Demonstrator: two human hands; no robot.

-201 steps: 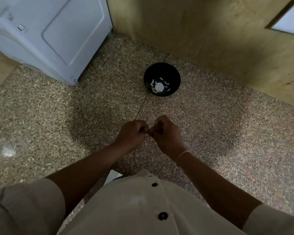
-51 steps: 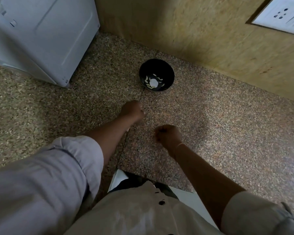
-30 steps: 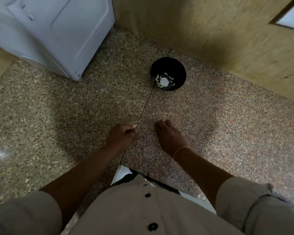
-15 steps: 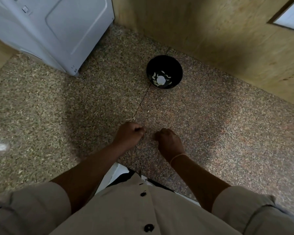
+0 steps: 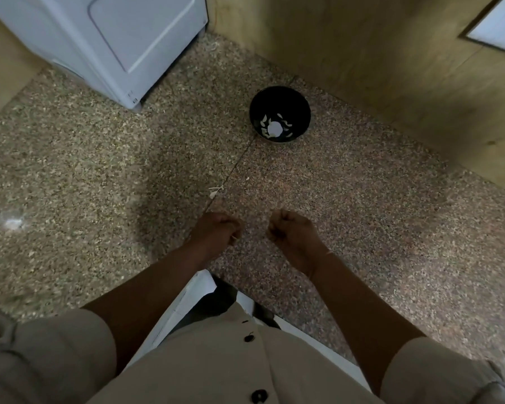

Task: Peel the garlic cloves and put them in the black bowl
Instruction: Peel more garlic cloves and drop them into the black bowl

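Observation:
The black bowl (image 5: 280, 96) stands on the speckled stone surface near the wooden wall, with several pale garlic pieces (image 5: 274, 128) in its bottom. My left hand (image 5: 216, 233) hovers well in front of the bowl, its fingers curled, pinching a small pale garlic piece (image 5: 234, 237) at the fingertips. My right hand (image 5: 292, 233) is a hand's width to its right, curled into a fist; nothing shows inside it. A scrap of garlic skin (image 5: 215, 192) lies on the surface just beyond my left hand, and a smaller fleck (image 5: 247, 178) lies farther on.
A white appliance (image 5: 123, 39) stands at the back left. Wooden wall panels (image 5: 376, 53) close off the back and right. A white edge (image 5: 187, 301) and my beige shirt (image 5: 216, 360) fill the near bottom.
My hands have drawn apart and my right hand has curled from flat into a fist. The skin scrap my left hand let go a second ago still lies on the surface.

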